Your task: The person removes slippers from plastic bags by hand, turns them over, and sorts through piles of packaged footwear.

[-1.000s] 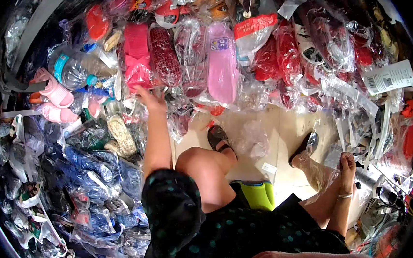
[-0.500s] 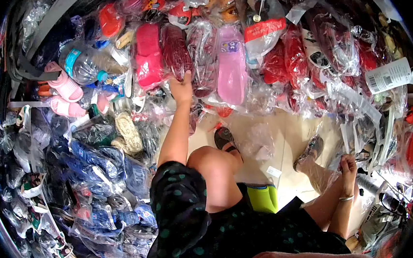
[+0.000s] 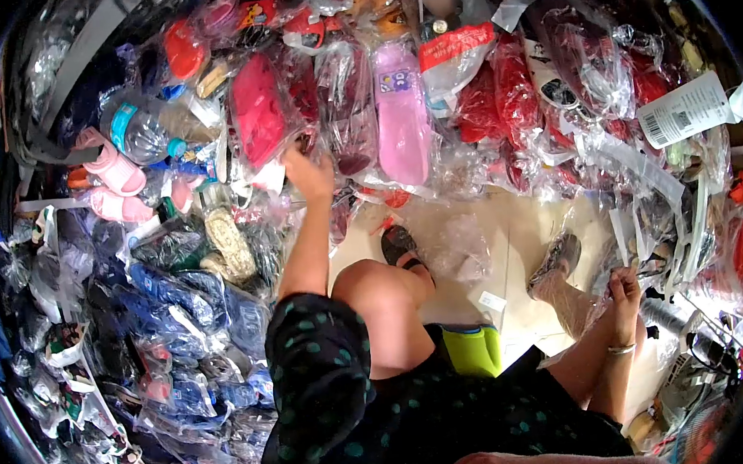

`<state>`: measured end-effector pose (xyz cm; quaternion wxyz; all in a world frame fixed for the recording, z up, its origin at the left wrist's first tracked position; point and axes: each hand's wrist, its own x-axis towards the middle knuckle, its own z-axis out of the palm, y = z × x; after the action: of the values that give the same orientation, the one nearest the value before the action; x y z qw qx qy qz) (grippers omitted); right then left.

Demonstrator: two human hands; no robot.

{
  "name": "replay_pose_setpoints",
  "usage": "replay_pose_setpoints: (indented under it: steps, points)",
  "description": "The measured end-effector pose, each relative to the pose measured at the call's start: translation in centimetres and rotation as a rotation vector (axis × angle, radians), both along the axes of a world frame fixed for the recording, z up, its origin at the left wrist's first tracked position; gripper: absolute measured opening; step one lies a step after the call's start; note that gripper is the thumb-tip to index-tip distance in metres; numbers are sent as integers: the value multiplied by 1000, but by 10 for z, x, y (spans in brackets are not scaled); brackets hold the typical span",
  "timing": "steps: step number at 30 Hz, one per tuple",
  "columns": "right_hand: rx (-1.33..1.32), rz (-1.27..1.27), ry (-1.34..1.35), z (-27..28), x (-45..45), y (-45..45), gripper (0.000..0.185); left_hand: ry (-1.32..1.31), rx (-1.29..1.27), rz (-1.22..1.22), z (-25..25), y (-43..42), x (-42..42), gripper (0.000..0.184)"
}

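My left hand (image 3: 307,172) is closed at the lower end of a hot pink slipper (image 3: 258,110) in a clear plastic bag, its fingertips partly hidden. The slipper lies tilted, overlapping a dark red bagged shoe (image 3: 300,85). To the right are a maroon bagged shoe (image 3: 346,103) and a lilac slipper (image 3: 402,116). My right hand (image 3: 625,292) is closed in a pinch above my right knee, beside clear plastic wrap; whatever is between its fingers, I cannot make out.
Bagged red shoes (image 3: 513,90) are piled at the back right. Blue bagged footwear (image 3: 184,290) heaps up on the left, near a plastic bottle (image 3: 144,138) and light pink slides (image 3: 111,165). A white barcode label (image 3: 685,111) hangs at right. Tiled floor (image 3: 499,248) shows between my feet.
My left hand has shifted left from the dark red shoe to the hot pink slipper, which has turned and now partly covers that shoe. My right hand stays nearly still.
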<state>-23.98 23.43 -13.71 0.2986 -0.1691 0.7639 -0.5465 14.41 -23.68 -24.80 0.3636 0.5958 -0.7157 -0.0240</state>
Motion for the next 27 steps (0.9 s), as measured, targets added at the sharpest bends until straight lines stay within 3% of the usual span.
replay_pose_setpoints:
  steps: [2, 4, 5, 7, 8, 10, 13, 16, 18, 19, 20, 21, 22, 24, 25, 27]
  points:
    - [-3, 20, 8, 1, -2, 1, 1, 44, -86, 4, -18, 25, -15, 54]
    - [1, 46, 17, 2, -3, 2, 2, 1127, 785, 393, -29, 48, -32, 52]
    - [6, 53, 14, 2, -4, -1, 2, 1125, 788, 397, -33, 46, -30, 52]
    - [9, 60, 12, 6, -3, -3, 2, 1703, 1414, 180, -37, 24, -25, 44]
    - [31, 71, 3, 9, -4, -2, 2, 1704, 1420, 181, -37, 9, -34, 44]
    - [66, 81, -10, 11, -4, 3, 2, 1768, 1180, 313, -11, -14, -57, 29]
    - [86, 39, 20, 7, -2, -1, 3, 1752, 1157, 167, 27, -37, -63, 22]
    - [-4, -31, 5, 12, 3, -13, 4, 1626, 1059, 183, 4, -50, -52, 24]
    - [-14, 0, 8, 13, 1, -15, 3, 1619, 1084, 196, -2, -29, -58, 32]
    - [-13, -6, 7, 15, 3, -16, 3, 1542, 1259, 183, -30, -22, -55, 44]
    - [-18, -9, -14, 18, 5, -18, 3, 1538, 1324, -87, -29, 0, -59, 57]
    - [-24, -13, -33, 21, 7, -20, 4, 1372, 1296, 67, -41, 17, -68, 66]
    - [-24, -19, -33, 24, 9, -24, 4, 1368, 1301, 63, -35, 32, -76, 66]
    - [0, -2, -51, 31, 12, -29, 5, 772, 1521, 236, -15, 53, -88, 76]
    - [1, -4, -51, 27, 11, -26, 5, 771, 1522, 235, -23, 53, -89, 76]
    - [-35, -9, -6, 16, 6, -21, 6, 1029, 1706, 200, -36, 50, -92, 77]
